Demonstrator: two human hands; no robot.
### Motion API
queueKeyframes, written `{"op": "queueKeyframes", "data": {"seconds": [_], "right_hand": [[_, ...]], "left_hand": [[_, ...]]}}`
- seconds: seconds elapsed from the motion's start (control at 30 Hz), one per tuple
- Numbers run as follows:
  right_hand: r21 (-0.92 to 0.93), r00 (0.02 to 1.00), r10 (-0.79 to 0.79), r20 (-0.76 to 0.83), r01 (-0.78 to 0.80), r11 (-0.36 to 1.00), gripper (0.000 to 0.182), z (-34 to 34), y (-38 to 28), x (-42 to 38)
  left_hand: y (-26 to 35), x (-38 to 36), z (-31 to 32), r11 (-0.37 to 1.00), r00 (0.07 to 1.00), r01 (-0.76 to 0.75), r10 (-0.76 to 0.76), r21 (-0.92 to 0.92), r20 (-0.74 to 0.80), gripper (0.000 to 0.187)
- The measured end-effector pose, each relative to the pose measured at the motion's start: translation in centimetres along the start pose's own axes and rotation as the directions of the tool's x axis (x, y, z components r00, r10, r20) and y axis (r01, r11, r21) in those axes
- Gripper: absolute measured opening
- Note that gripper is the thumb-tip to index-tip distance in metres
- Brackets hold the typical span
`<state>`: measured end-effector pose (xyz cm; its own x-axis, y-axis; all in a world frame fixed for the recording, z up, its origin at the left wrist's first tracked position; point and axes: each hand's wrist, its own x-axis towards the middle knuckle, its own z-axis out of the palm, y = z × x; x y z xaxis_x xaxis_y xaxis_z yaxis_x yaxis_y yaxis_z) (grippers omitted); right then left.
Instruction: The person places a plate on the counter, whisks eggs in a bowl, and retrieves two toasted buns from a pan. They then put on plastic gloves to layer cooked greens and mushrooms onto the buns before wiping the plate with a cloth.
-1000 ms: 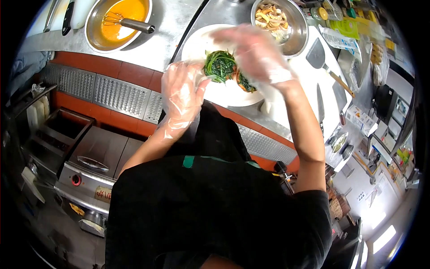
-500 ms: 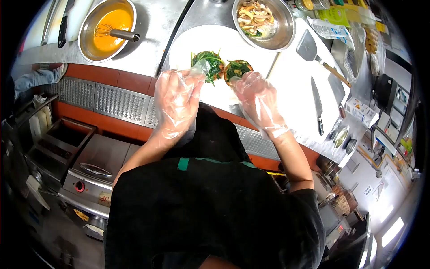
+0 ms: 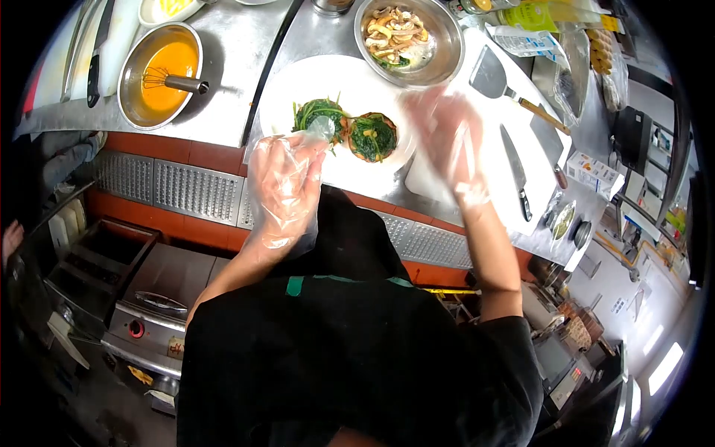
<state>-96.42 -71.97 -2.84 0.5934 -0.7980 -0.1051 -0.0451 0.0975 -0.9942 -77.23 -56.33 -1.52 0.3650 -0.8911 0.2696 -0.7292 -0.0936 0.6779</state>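
Two rounds topped with dark leafy greens lie side by side on a white plate (image 3: 279, 93). The left round (image 3: 316, 113) is next to the fingertips of my left hand (image 3: 287, 175), which wears a clear plastic glove; whether its curled fingers hold anything is hidden. The right round (image 3: 372, 138) is uncovered. My right hand (image 3: 447, 134), also gloved, is blurred by motion between that round and the white board (image 3: 488, 160). Above it stands a metal bowl (image 3: 361, 37) with sliced mushrooms (image 3: 391, 30) and a few greens.
A metal bowl of orange liquid (image 3: 160, 67) with a whisk (image 3: 182, 83) stands at the left, near knives (image 3: 94, 74). At the right lie a spatula (image 3: 490, 73) and a knife (image 3: 514, 160). Another person's hand (image 3: 13, 238) shows at the far left edge.
My right hand has moved off the right round, toward the right and the mushroom bowl. My left hand stays by the left round. The whole view has shifted slightly.
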Motion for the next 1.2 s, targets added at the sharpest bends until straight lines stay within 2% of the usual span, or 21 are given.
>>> {"op": "queueKeyframes", "data": {"seconds": [0.03, 0.07, 0.1, 0.13, 0.2, 0.23, 0.3, 0.4, 0.43, 0.5, 0.53, 0.6, 0.67, 0.73, 0.8, 0.83, 0.87, 0.93, 0.97, 1.1, 1.2], "right_hand": [[0.285, 0.981, -0.031, -0.194, 0.087, 0.955, 0.039, -1.0, 1.0, 1.3], [-0.556, 0.98, -0.201, -0.009, 0.162, 0.815, 0.031, -0.9, -1.4, 4.2], [-0.966, 0.959, -0.162, 0.234, 0.248, 0.07, 0.023, -0.8, -3.9, 7.2], [-0.967, 0.958, -0.168, 0.231, 0.246, 0.071, 0.023, -1.3, -2.7, 8.6], [-0.983, 0.983, 0.055, 0.176, 0.178, -0.036, 0.021, -1.7, 0.1, 10.9], [-0.983, 0.983, 0.056, 0.178, 0.18, -0.033, 0.021, -1.4, 0.6, 11.6], [-0.994, 0.98, 0.196, -0.021, 0.0, -0.105, 0.022, -0.5, 1.5, 12.3], [-0.992, 0.973, 0.23, -0.018, 0.011, -0.124, 0.024, -0.7, -0.1, 12.4], [-0.996, 0.992, 0.117, 0.055, 0.063, -0.07, 0.021, -0.8, -1.7, 11.0], [-0.969, 0.974, 0.021, 0.225, 0.222, 0.105, 0.018, -1.4, -4.8, 9.2], [-0.969, 0.974, 0.026, 0.227, 0.223, 0.102, 0.018, -0.6, -6.5, 7.9], [-0.961, 0.986, 0.092, 0.137, 0.109, 0.256, 0.011, 1.1, -9.3, 5.4], [-0.937, 0.962, 0.054, 0.268, 0.247, 0.246, 0.008, 1.3, -9.5, 4.0], [-0.934, 0.957, 0.077, 0.281, 0.254, 0.252, 0.006, 2.5, -10.0, 2.8], [-0.938, 0.965, 0.022, 0.262, 0.249, 0.242, 0.01, 3.1, -8.8, 1.9], [-0.959, 0.968, 0.093, 0.234, 0.214, 0.187, 0.014, 3.1, -8.2, 1.5], [-0.958, 0.967, 0.097, 0.236, 0.215, 0.19, 0.014, 3.1, -7.4, 1.2], [-0.936, 0.942, -0.014, 0.337, 0.336, 0.101, 0.017, 3.2, -6.0, 0.9], [-0.926, 0.926, 0.031, 0.377, 0.376, 0.031, 0.016, 3.9, -5.9, 1.0], [-0.89, 0.891, 0.022, 0.453, 0.451, 0.068, 0.015, 5.1, -4.6, 0.8], [-0.904, 0.897, 0.113, 0.427, 0.426, 0.031, 0.015, 5.5, -3.6, 0.9]], "left_hand": [[0.2, 0.1, -0.2, 1.0, 1.0, -0.001, 0.001, -0.02, -0.004, 0.017], [0.3, 0.1, -0.2, 0.999, 1.0, -0.003, 0.003, -0.04, -0.009, 0.017], [0.4, 0.1, -0.2, 0.999, 1.0, -0.008, 0.007, -0.039, -0.008, 0.017], [0.3, 0.0, -0.3, 0.999, 0.999, -0.022, 0.021, -0.045, -0.039, 0.017], [0.2, -0.1, -0.6, 0.998, 0.997, -0.035, 0.031, -0.046, -0.07, 0.017], [0.1, -0.1, -0.9, 0.999, 0.997, -0.029, 0.027, -0.027, -0.068, 0.017], [0.0, -0.2, -1.6, 1.0, 0.998, -0.015, 0.014, -0.005, -0.064, 0.017], [-0.4, -0.4, -2.3, 0.999, 0.999, 0.043, -0.043, 0.022, -0.006, 0.017], [-0.8, -0.6, -2.4, 1.0, 0.999, 0.024, -0.023, 0.018, -0.035, 0.016], [-1.0, -0.9, -2.6, 0.999, 0.997, 0.011, -0.009, 0.031, -0.074, 0.016], [-1.2, -1.0, -2.7, 1.0, 0.997, 0.015, -0.013, 0.027, -0.076, 0.016], [-1.6, -1.0, -2.7, 0.999, 0.997, 0.024, -0.021, 0.029, -0.079, 0.015], [-0.8, -0.4, -3.5, 0.997, 0.997, 0.07, -0.069, 0.031, -0.036, 0.015], [-1.0, -0.4, -3.6, 0.996, 0.998, 0.069, -0.068, 0.06, -0.015, 0.016], [-1.6, -0.5, -3.4, 0.998, 0.997, 0.059, -0.058, 0.035, -0.047, 0.016], [-1.8, -0.8, -3.4, 0.999, 0.996, 0.047, -0.046, 0.009, -0.078, 0.016], [-1.9, -0.9, -3.3, 0.999, 0.996, 0.052, -0.051, 0.011, -0.075, 0.016], [-2.1, -1.2, -3.3, 0.997, 0.994, 0.074, -0.072, 0.024, -0.086, 0.016], [-2.1, -1.3, -3.3, 0.997, 0.994, 0.078, -0.076, 0.025, -0.084, 0.016], [-2.0, -1.2, -3.6, 0.992, 0.992, 0.123, -0.122, 0.023, -0.027, 0.017], [-2.1, -1.1, -3.8, 0.992, 0.993, 0.115, -0.115, 0.052, 0.001, 0.016]]}}
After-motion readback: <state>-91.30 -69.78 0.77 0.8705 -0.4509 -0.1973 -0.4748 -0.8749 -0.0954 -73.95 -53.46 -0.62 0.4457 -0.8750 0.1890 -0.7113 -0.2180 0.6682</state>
